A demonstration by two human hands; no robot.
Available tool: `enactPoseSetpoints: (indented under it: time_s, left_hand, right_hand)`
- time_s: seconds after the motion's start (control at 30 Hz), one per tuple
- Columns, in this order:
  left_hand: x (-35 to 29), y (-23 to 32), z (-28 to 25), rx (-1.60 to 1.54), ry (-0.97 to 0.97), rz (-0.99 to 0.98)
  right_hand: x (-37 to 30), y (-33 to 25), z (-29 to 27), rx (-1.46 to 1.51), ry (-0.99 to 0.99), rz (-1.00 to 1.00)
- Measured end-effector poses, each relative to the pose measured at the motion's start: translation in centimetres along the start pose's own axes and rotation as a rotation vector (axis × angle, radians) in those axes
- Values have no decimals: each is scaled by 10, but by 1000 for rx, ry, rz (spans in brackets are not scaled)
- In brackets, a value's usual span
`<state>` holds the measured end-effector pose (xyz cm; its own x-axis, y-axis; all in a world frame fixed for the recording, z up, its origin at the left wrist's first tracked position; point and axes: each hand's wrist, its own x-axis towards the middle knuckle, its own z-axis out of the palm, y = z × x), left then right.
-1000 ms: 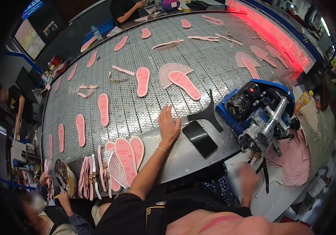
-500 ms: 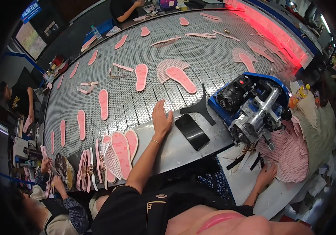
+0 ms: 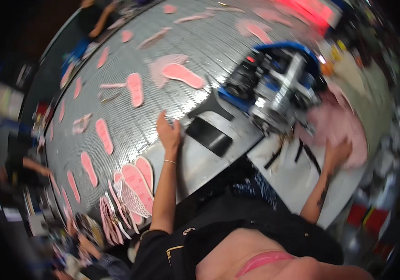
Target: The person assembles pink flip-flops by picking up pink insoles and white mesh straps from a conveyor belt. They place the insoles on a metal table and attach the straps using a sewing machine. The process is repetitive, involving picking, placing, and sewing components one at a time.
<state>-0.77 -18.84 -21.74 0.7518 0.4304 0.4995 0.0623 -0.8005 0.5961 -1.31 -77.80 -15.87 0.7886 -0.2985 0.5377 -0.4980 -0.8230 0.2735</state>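
My left hand (image 3: pixel 168 133) lies at the near edge of the metal mesh conveyor (image 3: pixel 158 44), fingers stretched out and nothing in it. Close by on the steel ledge is a black phone (image 3: pixel 208 136), with a black forked bracket (image 3: pixel 211 107) beyond it. On the right, my right hand (image 3: pixel 339 151) touches a pile of pink mesh pieces (image 3: pixel 319 116). Motion blur hides whether its fingers grip a piece. Stacked pink insoles (image 3: pixel 137 184) lie left of my left forearm, beside a bundle of pink and white straps (image 3: pixel 110 219).
A blue and silver machine (image 3: pixel 277 88) stands between the conveyor and the pink pile. Pink insoles (image 3: pixel 104 135) are spread along the conveyor. Black strips (image 3: pixel 312 158) lie on the white side table (image 3: pixel 284 179). Other people work at the left and far edges.
The view has swung to the right and blurred. My right hand has moved from the table onto the pink mesh pile. My left hand stays at the conveyor's edge beside the phone.
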Motion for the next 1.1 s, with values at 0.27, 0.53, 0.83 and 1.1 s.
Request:
enactPoseSetpoints:
  time_s: [0.27,0.53,0.83,1.1]
  left_hand:
    - [-6,-4,-1,-50,-84,-10]
    - [-5,1,-12,-98,-93,-16]
    - [-60,128,-40,-524,-188,213]
    - [-107,232,-33,-1513,-1557,-702]
  right_hand:
    - [-19,-5,26,100,54,-88]
    - [-11,7,-37,238,242,-89]
    - [-4,55,-156,947,300,256]
    - [-54,-17,-233,1670,-92,-860]
